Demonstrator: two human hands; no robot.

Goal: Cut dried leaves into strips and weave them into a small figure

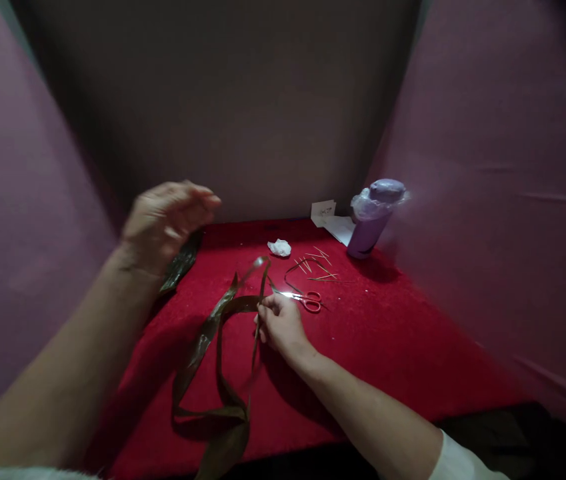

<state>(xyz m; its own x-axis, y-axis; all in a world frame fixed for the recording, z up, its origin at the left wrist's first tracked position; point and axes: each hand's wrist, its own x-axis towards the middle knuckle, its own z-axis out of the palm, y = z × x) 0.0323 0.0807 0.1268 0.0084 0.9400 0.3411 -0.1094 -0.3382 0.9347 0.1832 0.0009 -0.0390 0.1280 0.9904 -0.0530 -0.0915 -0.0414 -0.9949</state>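
Observation:
My right hand [281, 325] rests on the red cloth [373, 347] with its fingers pinched on a long green leaf strip [217, 360] that loops toward the table's near edge. My left hand [165, 223] is raised above the table's far left, fingers loosely curled, holding nothing that I can see. Just beneath it lies a dark bundle of leaves [181, 265]. Small red-handled scissors [305, 298] lie right beside my right hand's fingertips.
Several thin sticks [317, 264] lie scattered behind the scissors. A crumpled white wad [279, 247] sits further back. A purple bottle [375, 217] with a plastic-wrapped top stands at the back right beside white paper [333, 220]. Purple cloth walls enclose three sides.

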